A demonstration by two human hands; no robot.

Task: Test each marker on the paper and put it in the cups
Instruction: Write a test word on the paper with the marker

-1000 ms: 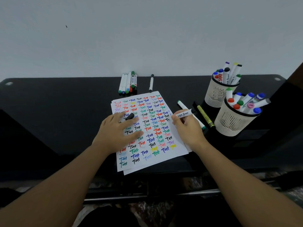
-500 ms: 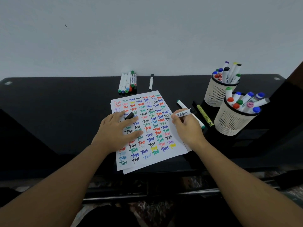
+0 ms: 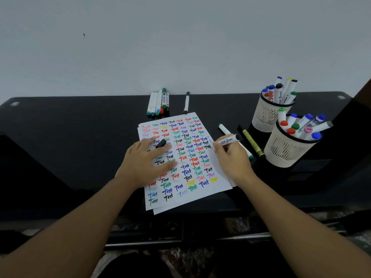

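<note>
A white paper (image 3: pixel 200 193) covered with rows of coloured "Test" words lies on the black table (image 3: pixel 70 141). My left hand (image 3: pixel 146 163) presses flat on the paper, and a black marker cap (image 3: pixel 161 143) sticks out between its fingers. My right hand (image 3: pixel 232 157) grips an uncapped white whiteboard marker (image 3: pixel 227 140) at the paper's right edge, its tip hidden by my fingers. Two white mesh cups stand at the right, the far cup (image 3: pixel 265 117) and the near cup (image 3: pixel 285 151), both holding several markers.
Several capped markers (image 3: pixel 158 103) lie side by side at the table's back edge, with a single black-capped marker (image 3: pixel 186 103) beside them. A green-capped marker (image 3: pixel 223 128) and a yellow marker (image 3: pixel 253 144) lie between the paper and the cups. A white wall rises behind the table.
My right hand with the marker has shifted slightly toward the paper's right edge. My left hand has stayed pressed on the paper.
</note>
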